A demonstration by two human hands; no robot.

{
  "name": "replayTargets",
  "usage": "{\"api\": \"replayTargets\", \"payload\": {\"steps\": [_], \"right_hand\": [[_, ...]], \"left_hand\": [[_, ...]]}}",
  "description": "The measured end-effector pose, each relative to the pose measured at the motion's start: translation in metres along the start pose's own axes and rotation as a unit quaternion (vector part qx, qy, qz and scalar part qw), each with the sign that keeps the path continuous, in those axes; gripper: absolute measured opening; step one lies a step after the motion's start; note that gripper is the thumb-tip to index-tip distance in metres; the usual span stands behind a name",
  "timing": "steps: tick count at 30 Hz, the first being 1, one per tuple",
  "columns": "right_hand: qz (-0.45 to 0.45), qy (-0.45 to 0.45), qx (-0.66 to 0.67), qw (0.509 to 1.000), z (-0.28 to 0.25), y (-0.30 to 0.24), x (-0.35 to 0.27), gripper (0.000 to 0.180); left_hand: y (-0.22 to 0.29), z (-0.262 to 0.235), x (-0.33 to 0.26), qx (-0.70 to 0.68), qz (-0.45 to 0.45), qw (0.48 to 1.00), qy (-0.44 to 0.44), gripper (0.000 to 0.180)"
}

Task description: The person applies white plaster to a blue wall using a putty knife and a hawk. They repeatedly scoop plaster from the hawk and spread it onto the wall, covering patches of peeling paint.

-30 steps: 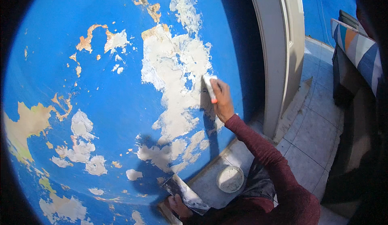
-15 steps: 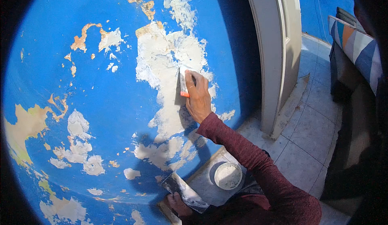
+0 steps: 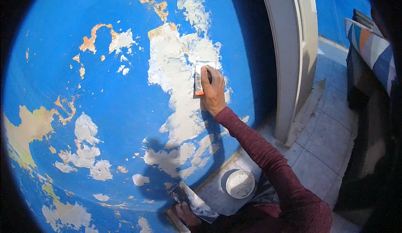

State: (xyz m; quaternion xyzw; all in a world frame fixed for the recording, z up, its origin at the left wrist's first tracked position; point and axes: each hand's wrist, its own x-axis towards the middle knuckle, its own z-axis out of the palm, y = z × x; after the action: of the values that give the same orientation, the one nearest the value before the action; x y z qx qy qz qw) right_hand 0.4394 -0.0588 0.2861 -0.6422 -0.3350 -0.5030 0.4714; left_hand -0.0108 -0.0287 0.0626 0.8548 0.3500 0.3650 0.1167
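A blue wall [image 3: 125, 120] with peeled spots carries a large patch of whitish filler [image 3: 184, 111]. My right hand [image 3: 215, 90] is closed on a small putty knife [image 3: 199, 81] with an orange end, its blade against the upper right of that patch. Low in the view, my left hand [image 3: 186, 214] grips a wider, dark, flat filling blade [image 3: 194, 203] smeared with white filler. My left fingers are partly hidden under it. On the floor just right of that blade stands a round white tub [image 3: 240, 184] of pale filler.
A pale door frame [image 3: 289, 65] rises to the right of the wall. Beyond it are grey floor tiles [image 3: 322, 136] and a piece of furniture with a patterned cloth [image 3: 372, 48]. Smaller filler patches [image 3: 86, 149] and bare plaster [image 3: 31, 128] mark the wall's left side.
My right hand has shifted slightly on the patch, and the putty knife now stands more upright and flatter to the wall. The whole view has moved a little.
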Motion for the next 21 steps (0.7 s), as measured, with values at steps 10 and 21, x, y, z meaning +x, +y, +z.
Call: {"api": "replayTargets", "payload": {"steps": [10,21], "right_hand": [[0.009,-0.073,0.015,0.997,-0.009,0.003,-0.043,0.075],[0.145,0.011,0.01,0.989,-0.032,0.018,0.005,0.075]], "left_hand": [[0.074,-0.029,0.037,-0.231,-0.275,0.932,-0.056,0.025],[0.051,-0.021,0.014,-0.205,-0.212,0.956,0.004,0.037]]}}
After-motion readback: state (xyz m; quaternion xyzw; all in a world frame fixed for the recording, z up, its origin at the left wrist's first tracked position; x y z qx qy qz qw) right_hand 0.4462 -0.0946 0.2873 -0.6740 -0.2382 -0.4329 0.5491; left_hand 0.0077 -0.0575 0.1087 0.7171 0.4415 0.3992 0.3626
